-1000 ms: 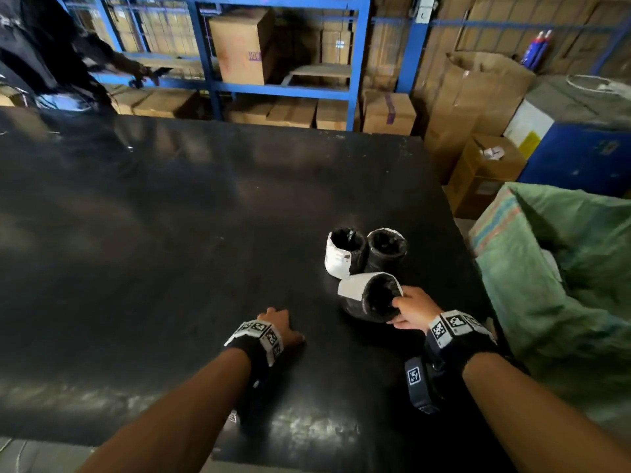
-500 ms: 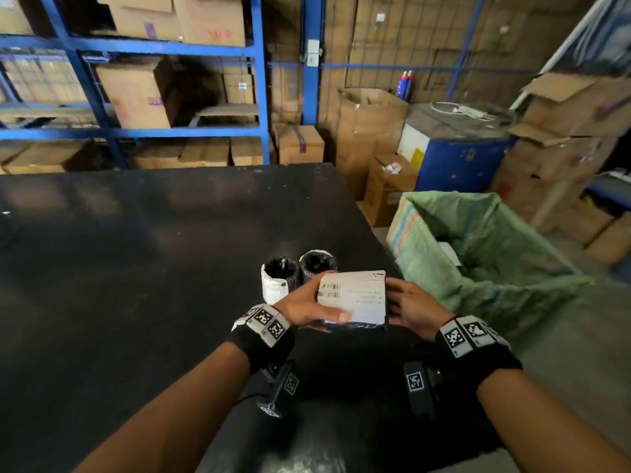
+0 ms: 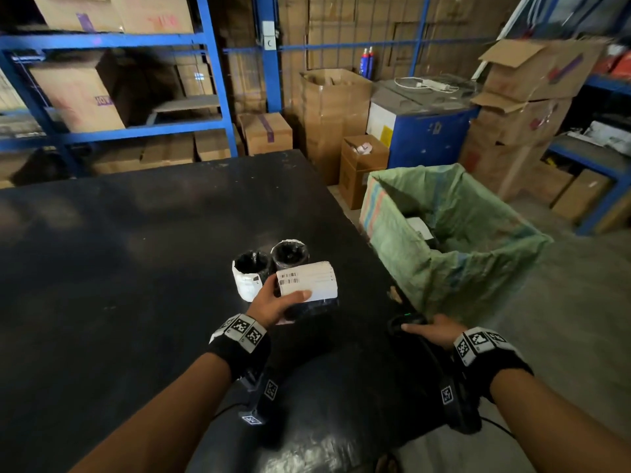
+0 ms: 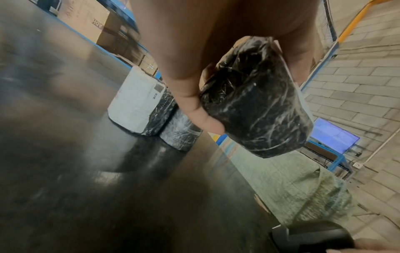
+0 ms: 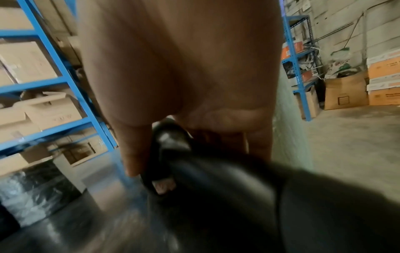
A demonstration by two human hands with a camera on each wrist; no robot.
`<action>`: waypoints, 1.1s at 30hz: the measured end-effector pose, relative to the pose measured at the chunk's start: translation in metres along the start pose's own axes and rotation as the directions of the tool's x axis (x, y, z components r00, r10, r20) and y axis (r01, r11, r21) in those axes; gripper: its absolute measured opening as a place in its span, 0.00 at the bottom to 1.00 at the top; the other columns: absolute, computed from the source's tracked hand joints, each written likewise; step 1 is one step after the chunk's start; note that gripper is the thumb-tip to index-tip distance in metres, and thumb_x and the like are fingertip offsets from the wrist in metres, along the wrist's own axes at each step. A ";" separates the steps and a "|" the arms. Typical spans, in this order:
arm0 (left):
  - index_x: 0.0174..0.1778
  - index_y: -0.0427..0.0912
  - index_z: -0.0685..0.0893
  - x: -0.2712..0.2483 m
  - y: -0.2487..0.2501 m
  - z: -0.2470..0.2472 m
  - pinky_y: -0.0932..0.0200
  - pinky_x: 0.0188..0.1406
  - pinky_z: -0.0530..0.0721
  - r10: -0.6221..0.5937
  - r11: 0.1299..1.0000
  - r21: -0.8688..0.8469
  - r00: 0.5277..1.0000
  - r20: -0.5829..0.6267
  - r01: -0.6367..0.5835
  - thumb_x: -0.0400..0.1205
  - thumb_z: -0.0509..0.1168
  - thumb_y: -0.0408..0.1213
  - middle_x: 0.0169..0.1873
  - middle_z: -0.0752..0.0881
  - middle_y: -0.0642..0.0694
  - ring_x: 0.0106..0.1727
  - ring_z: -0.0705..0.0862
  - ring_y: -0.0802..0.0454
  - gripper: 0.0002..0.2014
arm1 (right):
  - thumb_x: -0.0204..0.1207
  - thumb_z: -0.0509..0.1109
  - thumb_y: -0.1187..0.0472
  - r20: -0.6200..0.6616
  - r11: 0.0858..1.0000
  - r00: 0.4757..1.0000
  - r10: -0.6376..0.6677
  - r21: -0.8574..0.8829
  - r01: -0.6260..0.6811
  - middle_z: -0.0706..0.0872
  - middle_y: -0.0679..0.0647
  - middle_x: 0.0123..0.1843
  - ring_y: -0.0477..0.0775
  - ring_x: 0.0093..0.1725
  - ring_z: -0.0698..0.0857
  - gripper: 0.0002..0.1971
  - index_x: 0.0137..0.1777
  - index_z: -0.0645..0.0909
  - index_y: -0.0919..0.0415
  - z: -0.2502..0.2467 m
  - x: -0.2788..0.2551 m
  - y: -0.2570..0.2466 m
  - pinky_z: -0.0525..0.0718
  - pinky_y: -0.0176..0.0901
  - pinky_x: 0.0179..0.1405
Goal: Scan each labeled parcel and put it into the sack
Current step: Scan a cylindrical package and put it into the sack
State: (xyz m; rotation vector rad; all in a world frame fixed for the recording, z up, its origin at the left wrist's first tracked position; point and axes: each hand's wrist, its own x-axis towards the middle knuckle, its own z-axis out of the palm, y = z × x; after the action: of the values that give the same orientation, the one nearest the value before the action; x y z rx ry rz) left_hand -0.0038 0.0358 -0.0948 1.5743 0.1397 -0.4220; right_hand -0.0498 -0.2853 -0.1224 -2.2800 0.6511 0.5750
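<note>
My left hand (image 3: 273, 302) grips a black-wrapped cylindrical parcel (image 3: 309, 285) above the table, its white barcode label facing up; the left wrist view shows the parcel (image 4: 255, 106) with my fingers (image 4: 194, 109) curled round it. Two more wrapped parcels (image 3: 251, 274) (image 3: 290, 254) stand upright on the black table (image 3: 119, 285), just beyond the held one. My right hand (image 3: 432, 331) grips a black handheld scanner (image 3: 406, 320) at the table's right edge; in the right wrist view the scanner (image 5: 171, 154) sits under my fingers. The green sack (image 3: 461, 250) stands open to the right.
A white-labelled item (image 3: 418, 227) lies inside the sack. Blue shelving (image 3: 112, 39) with cardboard boxes runs behind the table. More boxes (image 3: 334, 107) and a blue cabinet (image 3: 426, 134) stand beyond the sack. Concrete floor lies to the right.
Both hands lifted one parcel from the table; the right hand then let go, dropped to the table's right edge and took hold of the scanner. The left hand keeps the parcel.
</note>
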 end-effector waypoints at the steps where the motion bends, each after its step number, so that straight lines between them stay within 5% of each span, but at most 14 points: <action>1: 0.72 0.47 0.72 0.000 -0.002 -0.001 0.46 0.47 0.89 -0.002 1.000 0.006 1.000 -0.009 0.002 0.58 0.80 0.47 0.64 0.85 0.46 0.61 0.86 0.45 0.45 | 0.74 0.75 0.50 0.018 1.000 1.000 -0.009 -0.006 0.009 0.81 0.59 0.67 0.60 0.70 0.79 0.27 0.70 0.78 0.64 0.006 0.001 0.004 0.72 0.36 0.61; 4: 0.73 0.46 0.71 0.001 -0.004 -0.002 0.48 0.45 0.88 -0.022 1.000 0.014 1.000 -0.017 0.022 0.62 0.80 0.44 0.65 0.84 0.46 0.61 0.86 0.45 0.43 | 0.73 0.76 0.55 0.015 1.000 1.000 0.021 -0.014 -0.020 0.84 0.61 0.65 0.60 0.63 0.84 0.25 0.68 0.80 0.64 0.020 0.010 0.010 0.77 0.42 0.63; 7: 0.74 0.44 0.70 0.003 -0.005 -0.003 0.46 0.48 0.88 -0.038 0.999 -0.001 0.999 -0.020 0.038 0.71 0.78 0.34 0.66 0.83 0.43 0.63 0.85 0.43 0.36 | 0.73 0.76 0.61 0.028 0.993 0.998 0.055 0.106 -0.058 0.86 0.60 0.37 0.53 0.27 0.85 0.16 0.56 0.84 0.70 0.026 0.015 0.011 0.84 0.45 0.35; 8: 0.74 0.43 0.70 0.003 -0.004 -0.002 0.44 0.51 0.87 -0.048 0.999 -0.022 0.999 -0.014 0.047 0.72 0.77 0.32 0.67 0.83 0.42 0.64 0.84 0.42 0.35 | 0.73 0.76 0.61 0.024 0.987 0.998 0.058 0.147 -0.061 0.83 0.58 0.33 0.52 0.24 0.82 0.12 0.51 0.83 0.68 0.026 0.014 0.010 0.81 0.43 0.27; 11: 0.74 0.41 0.69 0.005 0.001 0.000 0.43 0.51 0.87 -0.050 0.994 -0.097 0.999 -0.015 0.049 0.76 0.71 0.24 0.67 0.81 0.40 0.63 0.83 0.41 0.31 | 0.73 0.76 0.56 0.001 0.949 1.000 0.025 0.313 -0.024 0.81 0.56 0.32 0.53 0.26 0.80 0.09 0.42 0.80 0.60 0.021 0.006 -0.004 0.77 0.40 0.22; 17: 0.73 0.42 0.68 0.017 0.022 0.001 0.40 0.53 0.87 0.021 0.996 -0.083 0.996 -0.089 -0.029 0.74 0.74 0.24 0.68 0.80 0.40 0.65 0.82 0.40 0.33 | 0.71 0.77 0.52 -0.096 0.840 0.969 -0.229 0.484 0.246 0.81 0.60 0.29 0.53 0.22 0.81 0.13 0.38 0.83 0.63 -0.021 -0.015 -0.075 0.80 0.43 0.25; 22: 0.69 0.45 0.68 0.027 0.055 0.006 0.40 0.65 0.84 0.252 0.959 0.189 0.944 -0.213 -0.213 0.58 0.85 0.47 0.57 0.84 0.48 0.59 0.84 0.48 0.46 | 0.72 0.75 0.46 -0.089 0.775 0.927 -0.366 0.522 0.356 0.82 0.56 0.33 0.55 0.31 0.85 0.15 0.45 0.83 0.59 -0.053 -0.053 -0.142 0.85 0.45 0.29; 26: 0.70 0.43 0.69 0.033 0.085 0.013 0.45 0.68 0.81 0.367 0.885 0.396 0.889 -0.273 -0.244 0.59 0.84 0.50 0.64 0.82 0.43 0.65 0.82 0.46 0.47 | 0.74 0.74 0.54 -0.073 0.745 0.870 -0.488 0.485 0.458 0.80 0.55 0.32 0.51 0.27 0.81 0.10 0.43 0.82 0.62 -0.066 -0.075 -0.177 0.80 0.41 0.26; 33: 0.72 0.42 0.67 0.039 0.112 0.016 0.46 0.69 0.79 0.423 0.828 0.519 0.843 -0.332 -0.211 0.63 0.83 0.48 0.68 0.76 0.40 0.69 0.77 0.43 0.45 | 0.74 0.71 0.66 -0.042 0.708 0.788 -0.614 0.412 0.574 0.79 0.54 0.31 0.50 0.30 0.81 0.04 0.40 0.80 0.62 -0.079 -0.097 -0.200 0.79 0.42 0.27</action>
State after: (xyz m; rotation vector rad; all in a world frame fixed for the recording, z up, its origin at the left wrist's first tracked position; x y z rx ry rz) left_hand 0.0678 0.0071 -0.0035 2.1121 0.1104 0.2013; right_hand 0.0101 -0.1865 0.0830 -1.8893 -0.0526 0.1981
